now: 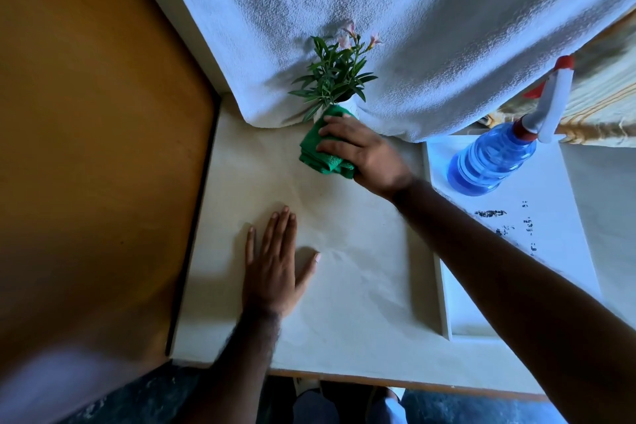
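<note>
My right hand (361, 151) grips a folded green cloth (320, 151) and holds it against the pale tabletop (344, 286), right in front of a small plant (335, 76) with green leaves and pale pink flowers. The plant's white pot is mostly hidden behind the cloth and my fingers. My left hand (275, 268) lies flat on the tabletop nearer to me, fingers straight and spread, holding nothing.
A blue spray bottle (492, 158) with a white and red trigger head stands on a white tray (516, 268) at the right. A white textured cloth (378, 10) hangs behind the table. A brown wooden panel (96, 148) borders the left side.
</note>
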`<move>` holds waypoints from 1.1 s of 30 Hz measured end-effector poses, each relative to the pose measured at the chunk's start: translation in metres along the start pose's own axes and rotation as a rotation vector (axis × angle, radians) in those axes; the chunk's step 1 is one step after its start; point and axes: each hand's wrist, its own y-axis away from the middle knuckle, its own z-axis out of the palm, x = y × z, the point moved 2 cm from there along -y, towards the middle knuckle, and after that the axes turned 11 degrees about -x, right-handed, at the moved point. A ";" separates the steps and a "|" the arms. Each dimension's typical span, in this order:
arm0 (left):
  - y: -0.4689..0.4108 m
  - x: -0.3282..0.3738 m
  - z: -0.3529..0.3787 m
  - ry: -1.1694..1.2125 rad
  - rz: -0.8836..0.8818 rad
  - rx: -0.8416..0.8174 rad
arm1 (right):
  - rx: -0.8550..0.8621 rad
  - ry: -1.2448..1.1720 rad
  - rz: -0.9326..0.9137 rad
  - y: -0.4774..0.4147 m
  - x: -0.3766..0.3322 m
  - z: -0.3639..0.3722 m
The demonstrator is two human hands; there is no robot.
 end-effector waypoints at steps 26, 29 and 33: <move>0.001 0.000 0.000 0.023 0.002 -0.003 | -0.053 0.040 -0.001 0.013 -0.006 0.003; 0.001 -0.001 -0.001 0.026 -0.001 -0.019 | -0.048 0.089 -0.038 -0.001 0.003 -0.007; 0.002 0.000 -0.002 0.022 -0.004 -0.006 | -0.110 0.064 0.041 0.010 0.017 -0.006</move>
